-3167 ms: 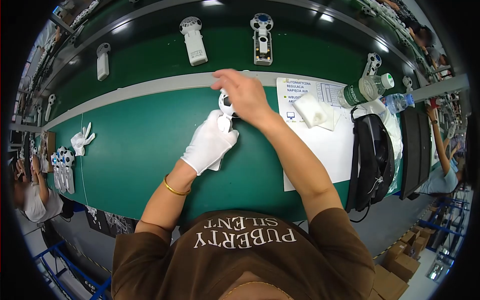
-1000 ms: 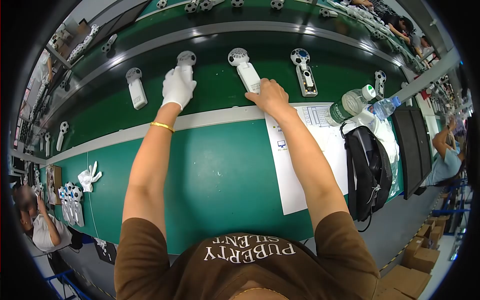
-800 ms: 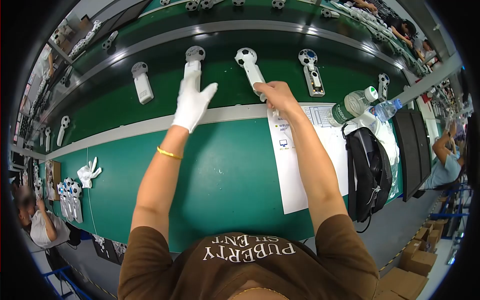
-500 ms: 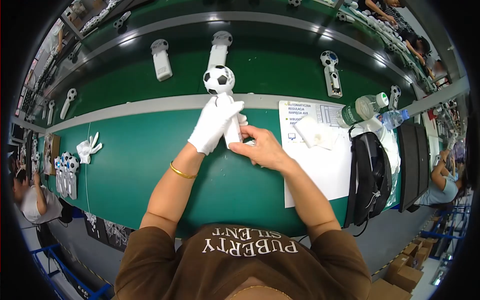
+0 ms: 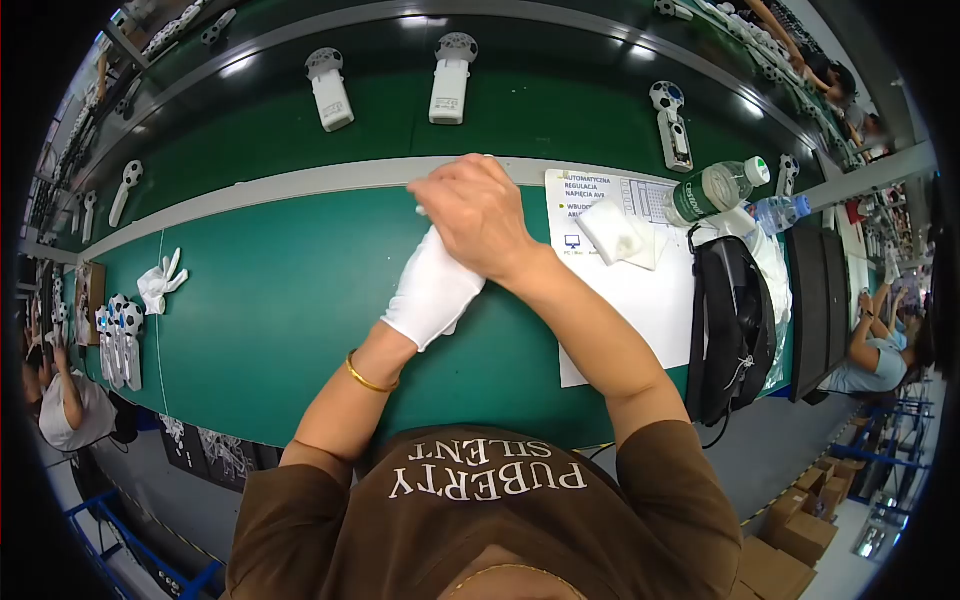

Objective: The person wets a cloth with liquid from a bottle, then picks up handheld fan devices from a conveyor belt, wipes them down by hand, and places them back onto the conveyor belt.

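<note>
My left hand (image 5: 433, 292), in a white glove, is raised over the green table. Its fingers are hidden under my bare right hand (image 5: 475, 215), which is closed with its fingers curled across the top of the glove. Whatever lies between the two hands does not show. No part of the white handle with the soccer-ball head that I held earlier can be made out. Beyond my hands, on the dark green belt, lie a white device with a grey round head (image 5: 452, 85) and a similar device (image 5: 330, 95).
A printed sheet (image 5: 625, 330) with white pads (image 5: 612, 232) lies at right, near a green-labelled bottle (image 5: 715, 192), a blue-capped bottle (image 5: 780, 212) and a black bag (image 5: 735, 330). At left are a white glove (image 5: 160, 282) and several soccer-ball devices (image 5: 122, 345). Co-workers sit at both sides.
My right hand has moved from the handle's lower end up over my left hand's fingers. The soccer-ball head has gone from sight. The view has shifted slightly.
</note>
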Tool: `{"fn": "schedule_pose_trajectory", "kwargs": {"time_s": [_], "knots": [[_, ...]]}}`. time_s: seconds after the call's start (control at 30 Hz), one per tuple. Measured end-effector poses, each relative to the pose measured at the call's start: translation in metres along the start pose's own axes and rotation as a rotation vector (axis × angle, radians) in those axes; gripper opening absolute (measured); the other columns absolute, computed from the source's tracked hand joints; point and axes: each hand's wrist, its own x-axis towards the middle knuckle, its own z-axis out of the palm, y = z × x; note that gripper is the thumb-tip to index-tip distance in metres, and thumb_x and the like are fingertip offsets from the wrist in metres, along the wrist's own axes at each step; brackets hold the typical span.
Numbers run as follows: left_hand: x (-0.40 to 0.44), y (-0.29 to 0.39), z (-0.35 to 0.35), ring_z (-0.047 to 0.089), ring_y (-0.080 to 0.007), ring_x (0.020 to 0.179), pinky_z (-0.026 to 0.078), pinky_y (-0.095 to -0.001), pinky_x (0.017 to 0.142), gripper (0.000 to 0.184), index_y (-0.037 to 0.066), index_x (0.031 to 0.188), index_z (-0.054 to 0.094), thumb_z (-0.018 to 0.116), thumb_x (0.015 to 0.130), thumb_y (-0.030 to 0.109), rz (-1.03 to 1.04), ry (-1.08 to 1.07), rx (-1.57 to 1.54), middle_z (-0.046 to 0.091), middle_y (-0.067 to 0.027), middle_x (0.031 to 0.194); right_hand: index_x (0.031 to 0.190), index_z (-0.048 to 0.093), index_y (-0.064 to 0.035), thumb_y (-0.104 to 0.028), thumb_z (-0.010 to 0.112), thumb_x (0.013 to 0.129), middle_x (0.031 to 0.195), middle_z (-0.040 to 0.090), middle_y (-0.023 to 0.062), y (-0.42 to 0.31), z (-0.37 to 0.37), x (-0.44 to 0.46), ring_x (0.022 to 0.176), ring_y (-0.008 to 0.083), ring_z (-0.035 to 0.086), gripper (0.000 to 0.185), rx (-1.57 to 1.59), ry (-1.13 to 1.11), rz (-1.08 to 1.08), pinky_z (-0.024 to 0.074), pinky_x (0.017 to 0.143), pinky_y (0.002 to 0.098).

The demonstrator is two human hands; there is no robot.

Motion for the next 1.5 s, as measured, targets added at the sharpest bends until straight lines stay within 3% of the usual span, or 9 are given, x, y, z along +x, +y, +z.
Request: {"fn": "schedule_pose_trajectory", "kwargs": {"time_s": [0.17, 0.27, 0.33, 0.6, 0.7, 0.97, 1.2, 1.3, 1.5], "knots": [[0.004, 0.028, -0.010, 0.060, -0.0408, 0.087, 0.048, -0.0439, 0.078, 0.032, 0.001, 0.110, 0.051, 0.057, 0.082, 0.015, -0.399, -0.040, -0.019, 0.063, -0.0229, 0.093, 0.085, 0.068, -0.0035, -0.014, 0.057, 0.083, 0.071, 0.066, 0.0084, 0.007, 0.003, 0.018, 0.077, 0.0292, 0.063, 0.015, -0.004, -0.401, 0.406, 0.0495, 0.068, 0.0418], [0.001, 0.026, -0.012, 0.060, -0.0165, 0.067, 0.051, -0.0309, 0.065, 0.027, 0.001, 0.105, 0.054, 0.062, 0.081, 0.012, -0.330, -0.046, 0.083, 0.063, -0.0084, 0.091, 0.095, 0.070, -0.0036, -0.017, 0.054, 0.088, 0.082, 0.070, 0.0116, 0.038, 0.004, 0.032, 0.074, 0.0279, 0.067, 0.022, 0.510, -0.577, 0.838, 0.0516, 0.070, 0.0390], [0.002, 0.013, -0.012, 0.060, -0.0146, 0.068, 0.052, -0.0289, 0.064, 0.027, 0.002, 0.104, 0.054, 0.063, 0.081, 0.013, -0.240, -0.109, 0.015, 0.063, -0.0075, 0.092, 0.103, 0.070, -0.0006, -0.013, 0.054, 0.088, 0.090, 0.071, 0.0146, 0.055, 0.003, 0.036, 0.070, 0.0236, 0.068, 0.025, 0.796, -0.722, 1.029, 0.0540, 0.069, 0.0346], [-0.005, 0.021, -0.029, 0.063, -0.0168, 0.069, 0.056, -0.0283, 0.057, 0.045, -0.007, 0.123, 0.049, 0.056, 0.094, 0.026, -0.451, -0.355, -0.828, 0.064, -0.0114, 0.098, 0.110, 0.060, 0.0098, -0.012, 0.057, 0.092, 0.088, 0.068, 0.0211, 0.063, 0.001, 0.006, 0.080, 0.0280, 0.070, 0.029, 1.722, -0.499, 1.308, 0.0602, 0.073, 0.0364], [0.000, 0.027, -0.033, 0.064, -0.0179, 0.064, 0.056, -0.0292, 0.053, 0.042, -0.004, 0.120, 0.051, 0.052, 0.095, 0.029, -0.582, -0.419, -1.085, 0.065, -0.0123, 0.095, 0.112, 0.058, 0.0097, -0.014, 0.056, 0.093, 0.089, 0.068, 0.0209, 0.054, 0.002, -0.004, 0.082, 0.0285, 0.070, 0.030, 1.760, -0.179, 1.248, 0.0600, 0.074, 0.0372], [0.003, 0.021, -0.026, 0.058, -0.0227, 0.049, 0.052, -0.0354, 0.042, 0.056, 0.006, 0.098, 0.057, 0.035, 0.096, 0.057, -0.713, -0.404, -1.452, 0.062, -0.0097, 0.072, 0.117, 0.057, 0.0011, -0.017, 0.043, 0.100, 0.093, 0.069, 0.0127, 0.009, 0.013, -0.013, 0.073, 0.0090, 0.063, 0.028, 0.712, 0.229, 0.777, 0.0512, 0.065, 0.0221], [0.005, 0.018, -0.032, 0.059, -0.0216, 0.051, 0.053, -0.0348, 0.044, 0.061, 0.003, 0.109, 0.057, 0.033, 0.097, 0.058, -0.636, -0.468, -1.427, 0.061, -0.0094, 0.073, 0.122, 0.051, 0.0003, -0.013, 0.045, 0.098, 0.096, 0.066, 0.0173, 0.019, 0.011, 0.005, 0.072, 0.0164, 0.065, 0.028, 1.196, 0.430, 1.126, 0.0542, 0.066, 0.0273], [0.009, 0.021, -0.039, 0.060, -0.0206, 0.052, 0.054, -0.0340, 0.045, 0.063, 0.002, 0.113, 0.056, 0.032, 0.097, 0.058, -0.558, -0.430, -1.318, 0.063, -0.0100, 0.076, 0.117, 0.056, 0.0005, -0.013, 0.048, 0.097, 0.095, 0.064, 0.0146, 0.062, 0.038, -0.020, 0.070, 0.0177, 0.064, 0.026, 0.906, 0.504, 1.069, 0.0546, 0.066, 0.0288], [0.025, 0.013, -0.062, 0.061, -0.0180, 0.057, 0.056, -0.0315, 0.049, 0.065, 0.001, 0.115, 0.055, 0.030, 0.097, 0.059, -0.444, -0.251, -1.180, 0.066, -0.0121, 0.084, 0.101, 0.066, -0.0002, -0.021, 0.056, 0.094, 0.073, 0.058, 0.0020, 0.038, 0.011, -0.025, 0.053, 0.0069, 0.045, 0.024, 0.872, 0.344, 1.210, 0.0348, 0.045, 0.0224]]}}
